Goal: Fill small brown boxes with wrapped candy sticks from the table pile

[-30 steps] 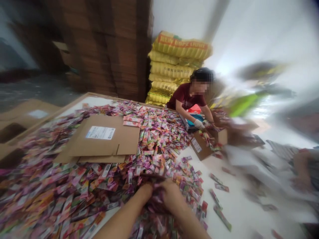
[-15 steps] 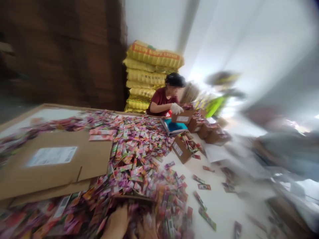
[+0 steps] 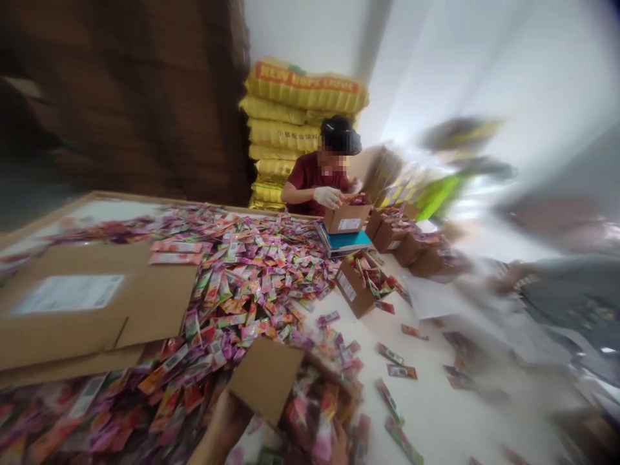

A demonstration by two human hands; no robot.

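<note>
A small cardboard box (image 3: 266,378) with sachets (image 3: 310,413) in it is tilted at the bottom of the view, one flap turned up. My left hand (image 3: 225,413) grips its left side, the fingers mostly hidden by the flap. At the box's lower right is my right hand (image 3: 340,442), against the sachets. It is blurred and cut off by the frame edge, so its grip does not show. Loose pink, purple and green sachets (image 3: 261,278) lie heaped around the box.
A large flattened carton (image 3: 159,303) lies at left with two pink sachets on it. Across the table (image 3: 436,413), a gloved co-worker (image 3: 310,181) handles a filled box (image 3: 346,219) on a scale (image 3: 334,248). More filled boxes (image 3: 356,284) stand at right. Yellow sacks (image 3: 276,135) are stacked behind.
The small box at my hands has tilted, and its flap now faces me. My right hand has moved right. The co-worker's box now sits level on the scale. My view has shifted slightly.
</note>
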